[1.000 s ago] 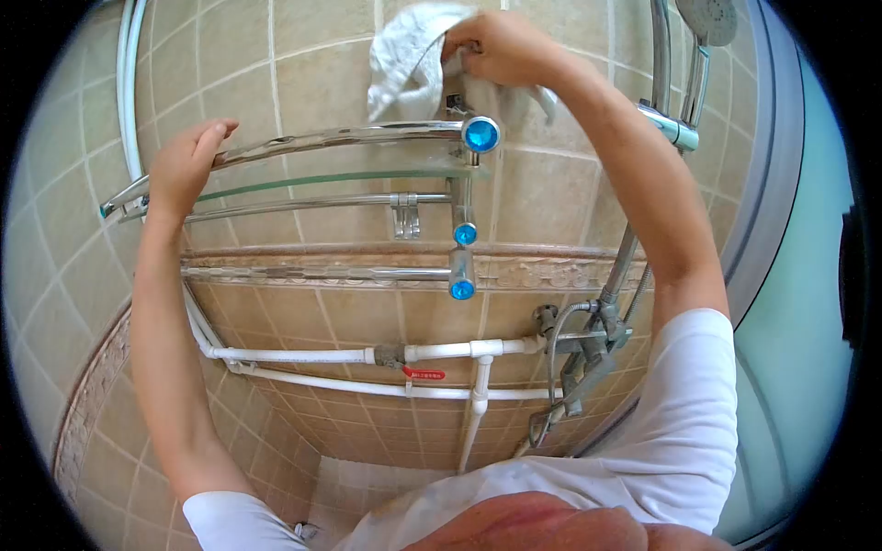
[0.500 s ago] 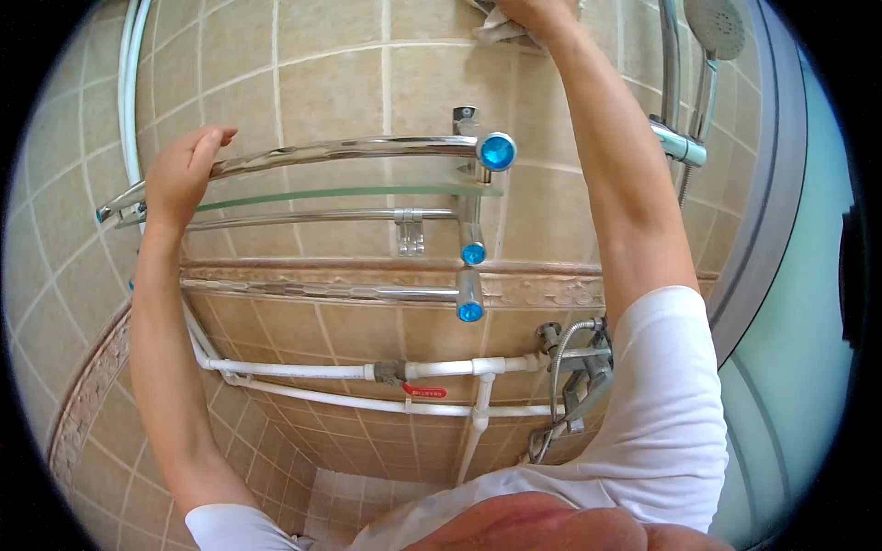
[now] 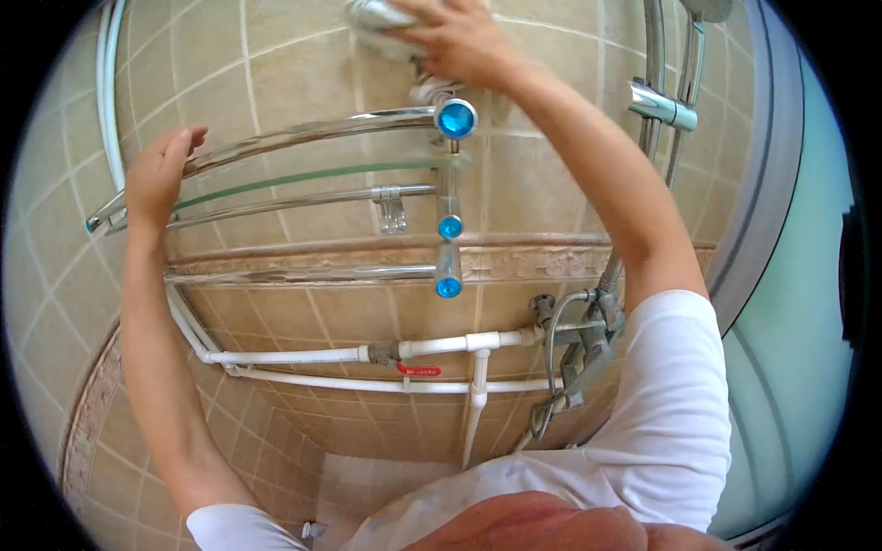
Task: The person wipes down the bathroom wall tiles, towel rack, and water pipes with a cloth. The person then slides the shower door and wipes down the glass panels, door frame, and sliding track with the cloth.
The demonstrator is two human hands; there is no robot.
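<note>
My right hand (image 3: 459, 41) presses a white cloth (image 3: 381, 20) on the tiled wall (image 3: 303, 78), above the right end of the metal rack. Its fingers lie spread over the cloth, slightly blurred. My left hand (image 3: 158, 179) is at the left end of the rack's top chrome bar (image 3: 312, 129), its fingers curled around the bar. Below that bar are a glass shelf (image 3: 303, 181) and a thinner rail with hooks (image 3: 390, 209). Blue round caps (image 3: 456, 118) finish the bar ends.
White pipes (image 3: 294, 355) with a red valve handle (image 3: 421, 371) run under the rack. To the right are a shower mixer (image 3: 593, 335) with its hose, a chrome riser bracket (image 3: 663, 106) and a frosted glass panel (image 3: 790, 367).
My right hand and the cloth have come down and left from near the top edge towards the rack. My left hand stays on the bar while the whole view has shifted slightly.
</note>
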